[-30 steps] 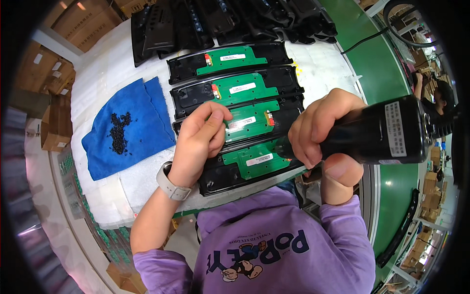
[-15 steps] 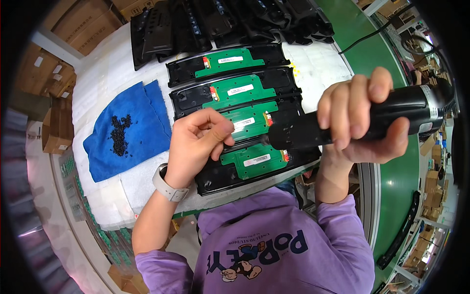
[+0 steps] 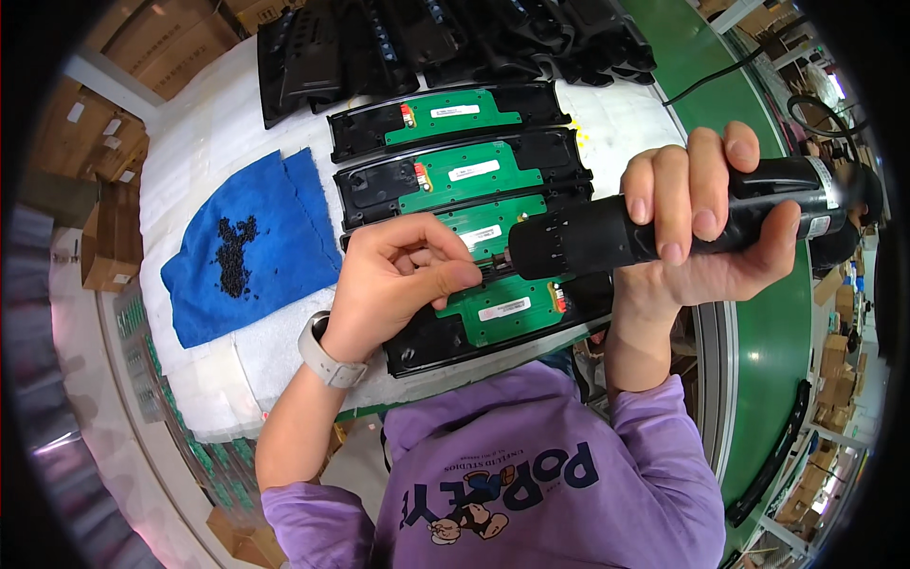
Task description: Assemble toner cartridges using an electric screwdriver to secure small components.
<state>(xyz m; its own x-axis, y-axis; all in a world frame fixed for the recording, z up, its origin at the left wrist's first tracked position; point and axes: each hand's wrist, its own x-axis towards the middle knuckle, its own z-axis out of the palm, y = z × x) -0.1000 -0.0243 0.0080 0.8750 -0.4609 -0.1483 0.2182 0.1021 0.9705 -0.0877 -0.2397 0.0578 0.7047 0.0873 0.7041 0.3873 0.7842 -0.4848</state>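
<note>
My right hand point(image 3: 706, 194) is wrapped round a black electric screwdriver point(image 3: 583, 242), held nearly level with its bit toward the left. My left hand point(image 3: 398, 280) has thumb and forefinger pinched together right at the bit's tip. Whatever it pinches is too small or hidden to make out. Both hands are over the two nearest of several black panels with green circuit boards point(image 3: 517, 332), laid in a row. Left of them, a blue cloth point(image 3: 294, 247) carries a heap of small black screws point(image 3: 232, 266).
More black plastic parts point(image 3: 455, 43) are piled at the far edge of the white padded table point(image 3: 190, 209). To the right runs a green surface point(image 3: 768, 351) with a long black strip on it. Cardboard boxes point(image 3: 152, 47) stand at the far left; a black cable point(image 3: 720, 66) loops at the upper right.
The screwdriver has shifted slightly left and up, so its bit now meets the left fingertips. My left hand has moved a little right, still pinched.
</note>
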